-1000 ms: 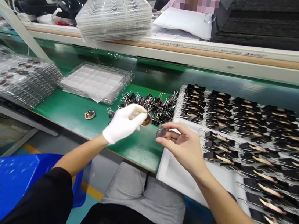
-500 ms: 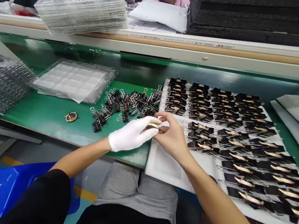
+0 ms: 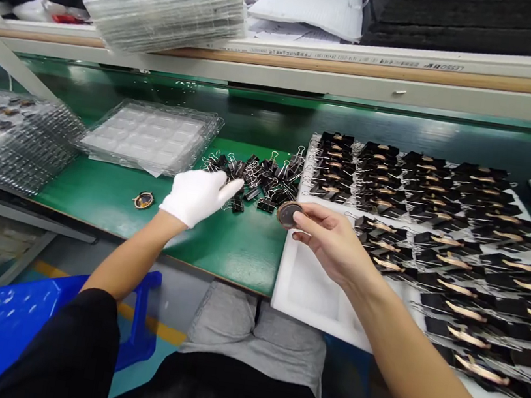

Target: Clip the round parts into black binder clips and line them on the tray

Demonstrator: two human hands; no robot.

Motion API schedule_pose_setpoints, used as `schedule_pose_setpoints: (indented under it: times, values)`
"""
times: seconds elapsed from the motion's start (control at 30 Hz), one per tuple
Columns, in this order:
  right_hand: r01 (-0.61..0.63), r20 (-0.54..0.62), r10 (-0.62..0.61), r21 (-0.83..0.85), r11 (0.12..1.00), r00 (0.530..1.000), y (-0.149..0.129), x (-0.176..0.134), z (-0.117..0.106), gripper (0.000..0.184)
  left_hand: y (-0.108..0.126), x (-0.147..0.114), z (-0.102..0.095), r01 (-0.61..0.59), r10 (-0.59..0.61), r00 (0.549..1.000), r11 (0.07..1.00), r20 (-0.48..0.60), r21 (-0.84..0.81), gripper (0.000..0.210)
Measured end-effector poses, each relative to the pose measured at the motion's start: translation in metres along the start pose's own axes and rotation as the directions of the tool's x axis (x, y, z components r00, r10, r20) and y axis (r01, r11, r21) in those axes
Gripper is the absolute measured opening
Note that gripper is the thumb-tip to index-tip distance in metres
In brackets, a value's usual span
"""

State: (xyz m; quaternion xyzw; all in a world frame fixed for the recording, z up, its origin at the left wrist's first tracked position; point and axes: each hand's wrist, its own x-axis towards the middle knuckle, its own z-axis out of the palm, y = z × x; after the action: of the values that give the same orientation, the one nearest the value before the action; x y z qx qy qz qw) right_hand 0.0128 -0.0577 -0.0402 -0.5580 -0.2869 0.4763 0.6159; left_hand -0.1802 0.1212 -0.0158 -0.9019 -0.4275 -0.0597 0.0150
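My right hand (image 3: 334, 238), bare, pinches a round watch case (image 3: 287, 214) between thumb and fingers, its dark flat side turned toward me. The case is held up over the left edge of the white foam tray (image 3: 286, 281). My left hand (image 3: 197, 196), in a white glove, reaches to the near left side of a heap of black binder clips (image 3: 268, 183). Its thumb stands apart from the fingers, whose tips are partly hidden, and I see nothing held there. Another watch case (image 3: 143, 200), gold-rimmed with a dark face, lies on the green table left of the glove.
On the foam tray stand rows of watch cases clamped in binder clips (image 3: 386, 183). Clear plastic trays (image 3: 146, 136) lie at the back left, beside a stack of filled trays (image 3: 12, 137). More trays (image 3: 165, 0) rest on the shelf. A blue stool (image 3: 15, 322) stands below left.
My left hand has let go of the watch case and moved left to the binder clips. My right hand keeps the case, now turned with its dark flat side showing. The view has shifted slightly.
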Motion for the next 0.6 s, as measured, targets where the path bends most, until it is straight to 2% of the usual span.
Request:
schedule_pose_setpoints:
  times: [0.07,0.13,0.2,0.3,0.4,0.5,0.6]
  values:
    - [-0.054,0.017,0.053,0.090,0.994,0.998,-0.002,0.000,0.000,0.040,-0.005,0.004,0.003,-0.025,0.007,0.979,0.996,0.203,0.088,0.059]
    - [-0.100,0.041,0.095,0.126,0.987,0.995,-0.003,-0.001,0.002,0.039,-0.005,0.003,0.004,-0.066,0.043,0.957,0.995,0.286,0.070,0.048]
    - [-0.126,0.082,0.118,0.102,0.987,0.990,-0.002,-0.002,0.003,0.040,-0.002,-0.001,0.002,-0.080,0.077,0.969,0.997,0.234,0.005,0.042]
    - [-0.124,0.120,0.117,0.053,0.991,0.986,0.000,-0.003,0.004,0.039,0.002,-0.005,-0.006,-0.073,0.082,0.986,0.995,0.145,-0.069,0.045]
    - [-0.106,0.124,0.101,0.038,0.994,0.987,0.002,-0.002,0.003,0.038,0.005,0.000,-0.006,0.030,-0.031,0.993,1.000,0.118,0.009,0.055]
    - [-0.099,0.146,0.094,0.026,0.995,0.985,0.003,-0.002,0.002,0.037,0.004,0.011,0.002,0.065,-0.084,0.984,0.990,0.156,0.125,0.062]
    - [-0.091,0.149,0.087,0.022,0.996,0.985,0.004,-0.002,0.003,0.039,0.002,0.016,0.009,-0.046,0.021,0.973,0.993,0.230,0.105,0.046]
